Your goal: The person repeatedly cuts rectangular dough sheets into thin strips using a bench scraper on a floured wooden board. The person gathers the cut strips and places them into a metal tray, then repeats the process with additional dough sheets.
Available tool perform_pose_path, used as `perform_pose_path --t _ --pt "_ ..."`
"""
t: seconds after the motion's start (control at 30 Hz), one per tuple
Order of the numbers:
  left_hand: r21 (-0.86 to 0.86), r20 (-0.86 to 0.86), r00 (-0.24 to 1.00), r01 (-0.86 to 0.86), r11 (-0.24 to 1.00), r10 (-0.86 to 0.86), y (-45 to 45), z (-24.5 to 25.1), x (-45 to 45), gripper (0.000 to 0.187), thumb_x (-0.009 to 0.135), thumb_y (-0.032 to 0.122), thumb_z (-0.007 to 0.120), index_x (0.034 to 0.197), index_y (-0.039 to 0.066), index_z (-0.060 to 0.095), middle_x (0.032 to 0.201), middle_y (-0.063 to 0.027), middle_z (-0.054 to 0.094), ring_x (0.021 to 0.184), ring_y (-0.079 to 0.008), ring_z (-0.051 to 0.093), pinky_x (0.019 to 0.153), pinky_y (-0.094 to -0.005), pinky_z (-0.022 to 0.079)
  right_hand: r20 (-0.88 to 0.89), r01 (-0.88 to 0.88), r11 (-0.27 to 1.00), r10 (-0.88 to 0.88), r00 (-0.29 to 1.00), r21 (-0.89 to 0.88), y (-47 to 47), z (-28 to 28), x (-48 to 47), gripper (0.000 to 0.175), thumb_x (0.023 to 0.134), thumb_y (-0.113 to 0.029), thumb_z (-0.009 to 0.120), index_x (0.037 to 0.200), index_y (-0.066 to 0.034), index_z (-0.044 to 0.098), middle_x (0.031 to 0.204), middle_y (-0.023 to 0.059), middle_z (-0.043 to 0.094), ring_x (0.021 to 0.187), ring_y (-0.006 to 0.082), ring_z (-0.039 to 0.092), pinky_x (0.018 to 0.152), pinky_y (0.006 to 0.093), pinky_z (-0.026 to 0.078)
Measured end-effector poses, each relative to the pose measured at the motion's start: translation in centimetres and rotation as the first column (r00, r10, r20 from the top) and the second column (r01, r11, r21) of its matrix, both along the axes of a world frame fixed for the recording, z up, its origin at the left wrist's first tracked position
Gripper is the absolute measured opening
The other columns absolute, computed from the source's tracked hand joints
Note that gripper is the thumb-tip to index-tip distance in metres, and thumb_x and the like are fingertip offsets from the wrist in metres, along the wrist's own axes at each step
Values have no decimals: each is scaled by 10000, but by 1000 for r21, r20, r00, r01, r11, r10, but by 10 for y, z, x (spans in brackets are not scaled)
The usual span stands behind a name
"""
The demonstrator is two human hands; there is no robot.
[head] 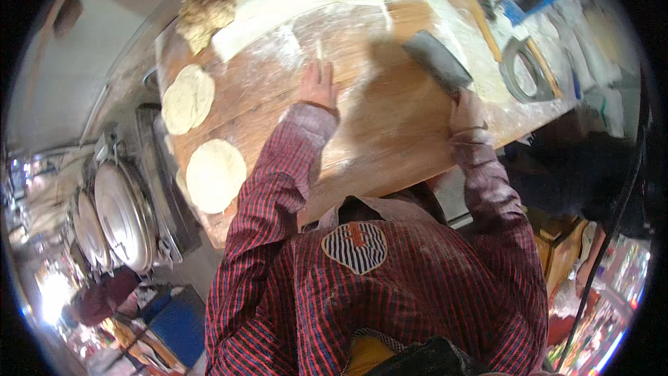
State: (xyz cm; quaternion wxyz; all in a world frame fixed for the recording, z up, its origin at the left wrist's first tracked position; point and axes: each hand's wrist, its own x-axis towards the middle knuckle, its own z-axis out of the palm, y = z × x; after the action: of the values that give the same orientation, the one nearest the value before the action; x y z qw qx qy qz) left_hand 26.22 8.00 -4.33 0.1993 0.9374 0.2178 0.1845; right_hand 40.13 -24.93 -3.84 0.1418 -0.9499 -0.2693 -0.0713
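Note:
My left hand (319,84) is over the middle of the floured wooden board (282,130), palm down with its fingers a little apart. Just beyond the fingertips lies a thin pale strip (319,49), probably dough; whether a finger touches it I cannot tell. In my right hand (466,109) is the handle of a cleaver (438,60), its broad grey blade angled up and left over the board and slightly blurred. A long floured dough sheet (308,2) stretches across the far side. Flat dough rounds (216,176) lie at the left, with overlapping ones (188,99) behind.
A rough yellowish lump (206,15) sits at the board's far left. Toward the right are a thin wooden rolling pin (477,18), a grey ring (522,70) and a short wooden stick (543,68). Round metal lids (122,216) hang left of the board.

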Motion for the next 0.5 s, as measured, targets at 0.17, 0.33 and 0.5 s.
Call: perform_pose_path --t 0.17,0.33,0.5 --pt "67 173 969 169 983 -179 54 -31 31 177 793 79 558 954 85 633 947 -168 599 838 -317 586 707 -420 469 67 67 997 -68 995 26 -3 -9 -7 390 812 -180 545 1168 -35 479 1118 186 498 1041 344 481 891 443 397" --pt "-347 -41 984 -179 921 176 49 -1 33 395 824 141 580 1187 42 461 1166 -192 441 1038 -303 492 886 -401 418 154 41 999 -44 987 20 -2 -2 -10 368 812 -168 556 1157 -60 491 1083 165 503 998 353 490 852 440 416" --pt "98 -159 947 296 950 -278 -66 18 -30 852 771 530 575 1376 24 253 1418 -243 221 1314 -389 207 1044 -513 223 47 47 999 -48 998 26 -2 3 -6 330 831 -178 521 1141 -66 507 1080 165 518 1004 349 490 864 442 406"
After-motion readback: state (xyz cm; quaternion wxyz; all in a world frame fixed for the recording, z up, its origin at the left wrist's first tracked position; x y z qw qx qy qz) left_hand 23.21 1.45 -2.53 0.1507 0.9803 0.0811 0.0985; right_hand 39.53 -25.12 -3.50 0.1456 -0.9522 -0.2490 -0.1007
